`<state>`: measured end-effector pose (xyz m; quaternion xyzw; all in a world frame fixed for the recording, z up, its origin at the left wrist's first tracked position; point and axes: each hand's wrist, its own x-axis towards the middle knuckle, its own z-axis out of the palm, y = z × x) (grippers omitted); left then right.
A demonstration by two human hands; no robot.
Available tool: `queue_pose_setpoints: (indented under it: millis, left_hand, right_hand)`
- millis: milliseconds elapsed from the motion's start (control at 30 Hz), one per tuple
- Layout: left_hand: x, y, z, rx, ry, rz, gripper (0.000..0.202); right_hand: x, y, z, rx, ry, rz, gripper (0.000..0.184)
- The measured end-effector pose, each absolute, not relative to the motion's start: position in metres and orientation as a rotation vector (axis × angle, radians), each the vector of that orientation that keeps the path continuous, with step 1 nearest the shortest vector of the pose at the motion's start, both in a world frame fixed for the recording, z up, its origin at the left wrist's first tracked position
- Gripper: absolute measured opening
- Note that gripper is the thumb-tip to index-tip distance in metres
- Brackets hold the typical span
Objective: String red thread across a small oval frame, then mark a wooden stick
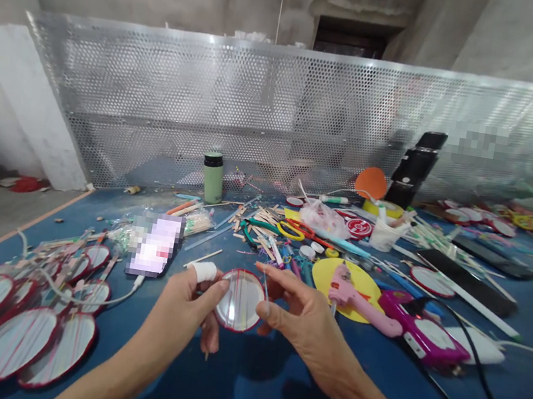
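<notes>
A small round disc (239, 300) with a red rim and pale, shiny, streaked face is held up just above the table. My left hand (196, 306) is closed on its left edge, the thumb pressed to the rim. White wrapping (205, 272) covers one of the left fingers, and a thin stick end (206, 356) pokes out below that hand. At the disc's right edge, my right hand (295, 305) pinches a thin pale strand (264, 288) between thumb and forefinger. Where the strand ends is hidden by the fingers.
Similar larger red-rimmed discs (13, 345) pile up at left, near a phone (155, 246) on a cable. At right lie a pink glue gun (361, 305), a yellow disc (325, 276) and a purple device (427, 333). Behind stand a green bottle (213, 181) and a perforated metal screen (186, 99).
</notes>
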<state>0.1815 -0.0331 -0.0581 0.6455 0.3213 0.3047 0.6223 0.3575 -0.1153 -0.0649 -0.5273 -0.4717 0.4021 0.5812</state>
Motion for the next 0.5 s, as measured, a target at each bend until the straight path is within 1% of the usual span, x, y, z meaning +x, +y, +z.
queue_pose_setpoints:
  millis: [100, 500]
  left_hand:
    - [0.1824, -0.0353, -0.0578, 1.490, 0.723, 0.658, 0.035]
    - [0.1822, -0.0370, -0.0594, 1.535, 0.773, 0.626, 0.026]
  right_hand:
    - [0.3540, -0.1144, -0.0670, -1.227, -1.115, 0.987, 0.074]
    - [0.3520, -0.1141, -0.0707, -1.187, -1.157, 0.955, 0.060]
